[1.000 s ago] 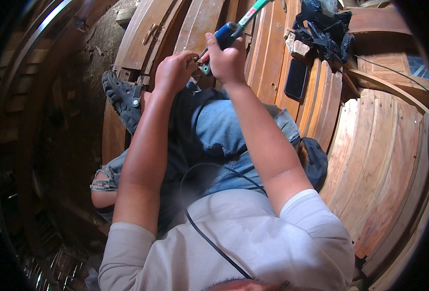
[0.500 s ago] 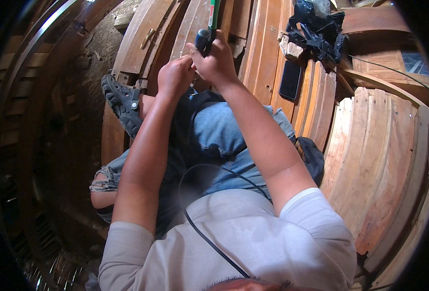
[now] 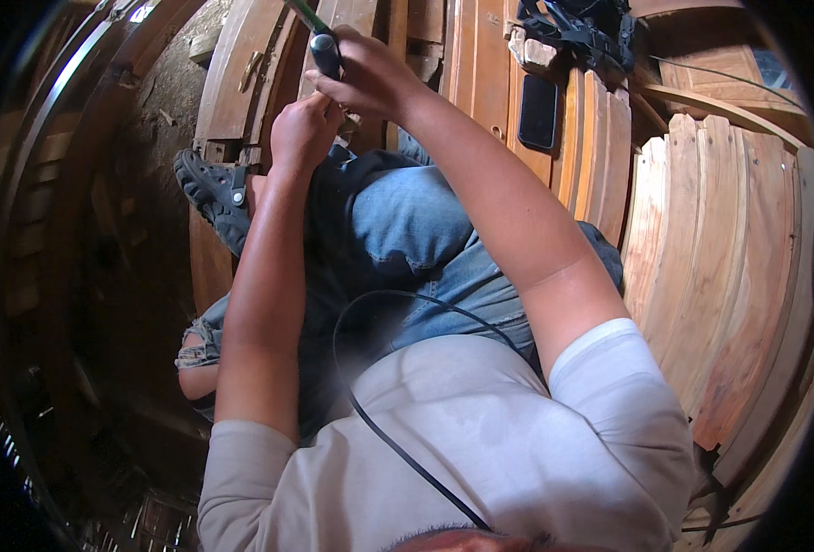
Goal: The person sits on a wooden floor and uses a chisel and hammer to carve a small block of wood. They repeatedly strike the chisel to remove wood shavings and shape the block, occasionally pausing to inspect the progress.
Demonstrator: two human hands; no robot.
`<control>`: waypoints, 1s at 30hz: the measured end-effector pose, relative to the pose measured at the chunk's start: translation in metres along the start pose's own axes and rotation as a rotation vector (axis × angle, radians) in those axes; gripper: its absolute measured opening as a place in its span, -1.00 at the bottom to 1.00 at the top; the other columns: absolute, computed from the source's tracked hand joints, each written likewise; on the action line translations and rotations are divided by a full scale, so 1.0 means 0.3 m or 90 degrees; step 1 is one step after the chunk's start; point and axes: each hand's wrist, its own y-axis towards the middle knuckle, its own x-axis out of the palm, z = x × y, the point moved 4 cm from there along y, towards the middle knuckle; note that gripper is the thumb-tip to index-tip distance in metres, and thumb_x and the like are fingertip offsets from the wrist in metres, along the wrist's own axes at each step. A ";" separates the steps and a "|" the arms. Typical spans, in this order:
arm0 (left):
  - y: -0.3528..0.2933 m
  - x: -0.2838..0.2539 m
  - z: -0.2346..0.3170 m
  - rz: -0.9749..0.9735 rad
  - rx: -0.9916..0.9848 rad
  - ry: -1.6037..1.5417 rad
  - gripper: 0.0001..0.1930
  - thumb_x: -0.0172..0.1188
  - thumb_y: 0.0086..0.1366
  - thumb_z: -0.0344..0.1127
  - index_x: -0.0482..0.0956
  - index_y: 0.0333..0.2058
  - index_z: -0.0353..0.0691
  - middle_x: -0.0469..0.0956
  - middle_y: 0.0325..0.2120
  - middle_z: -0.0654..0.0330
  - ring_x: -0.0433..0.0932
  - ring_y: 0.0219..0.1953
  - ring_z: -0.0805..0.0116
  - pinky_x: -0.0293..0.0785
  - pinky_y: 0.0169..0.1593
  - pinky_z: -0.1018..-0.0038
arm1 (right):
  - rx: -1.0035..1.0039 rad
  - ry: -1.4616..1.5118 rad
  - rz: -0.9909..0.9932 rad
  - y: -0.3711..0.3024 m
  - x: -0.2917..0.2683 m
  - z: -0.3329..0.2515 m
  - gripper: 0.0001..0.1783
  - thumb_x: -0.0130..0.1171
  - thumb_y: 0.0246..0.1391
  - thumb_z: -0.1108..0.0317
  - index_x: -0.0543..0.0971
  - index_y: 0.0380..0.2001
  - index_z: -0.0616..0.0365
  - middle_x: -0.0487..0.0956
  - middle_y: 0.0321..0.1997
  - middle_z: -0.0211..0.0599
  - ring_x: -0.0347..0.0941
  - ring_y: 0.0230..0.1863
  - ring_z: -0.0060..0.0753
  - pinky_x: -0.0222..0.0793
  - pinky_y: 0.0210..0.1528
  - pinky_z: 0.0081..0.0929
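Observation:
My right hand (image 3: 370, 78) is closed around a tool with a dark, round-ended handle (image 3: 325, 57). A thin green bar (image 3: 306, 15) beside the handle runs up past the top edge of the view; the tool's far end is out of sight, so its exact kind cannot be told. Right below, my left hand (image 3: 304, 133) is closed, with its fingertips up against the right hand's fingers. Whatever the left fingers pinch is hidden. Both hands are beyond my crossed legs in blue jeans (image 3: 407, 216), over brown wooden boards (image 3: 347, 14).
A black phone (image 3: 538, 111) lies on the boards at right, near a pale block (image 3: 532, 51) and a black strapped bag (image 3: 584, 32). Pale planks (image 3: 710, 248) stand at far right. A black cable (image 3: 356, 405) loops over my lap. My dark clog (image 3: 212, 189) is at left.
Both hands have moved left and slightly farther away with the tool. The green bar now leans left instead of pointing nearly straight up. The whole view has shifted a little.

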 end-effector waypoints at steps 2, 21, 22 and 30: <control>-0.001 0.007 -0.001 0.005 0.012 0.022 -0.70 0.18 0.41 -0.04 0.70 -0.26 -0.15 0.70 -0.36 -0.08 0.69 -0.27 -0.17 0.59 -0.18 -0.03 | -0.037 -0.014 0.032 -0.001 -0.009 -0.012 -0.49 0.41 0.16 -0.08 0.61 -0.11 0.15 0.64 -0.05 0.08 0.64 0.01 0.17 0.55 0.09 -0.06; -0.021 0.028 0.057 0.091 0.073 0.005 -0.77 0.17 0.45 -0.11 0.70 -0.26 -0.08 0.72 -0.30 0.14 0.71 -0.28 -0.03 0.62 -0.24 0.11 | 0.132 -0.217 0.021 -0.318 -0.496 -0.244 -0.69 0.22 0.37 0.06 0.63 -0.01 0.00 0.68 -0.40 0.00 0.67 -0.30 0.20 0.55 -0.31 -0.04; -0.024 0.027 0.053 0.087 0.068 0.011 -0.77 0.18 0.45 -0.11 0.70 -0.26 -0.09 0.72 -0.29 0.14 0.71 -0.28 -0.03 0.62 -0.24 0.11 | 0.154 -0.327 -0.035 -0.329 -0.489 -0.250 -0.74 0.19 0.39 0.10 0.60 -0.03 -0.01 0.67 -0.41 -0.01 0.66 -0.30 0.21 0.53 -0.32 0.01; -0.031 0.021 0.059 0.124 0.072 0.027 -0.76 0.18 0.45 -0.13 0.71 -0.30 -0.10 0.71 -0.30 0.16 0.71 -0.32 -0.01 0.63 -0.26 0.12 | 0.144 -0.368 -0.045 -0.328 -0.526 -0.293 -0.76 0.18 0.40 0.14 0.58 -0.10 0.08 0.64 -0.42 0.02 0.65 -0.31 0.21 0.48 -0.34 0.03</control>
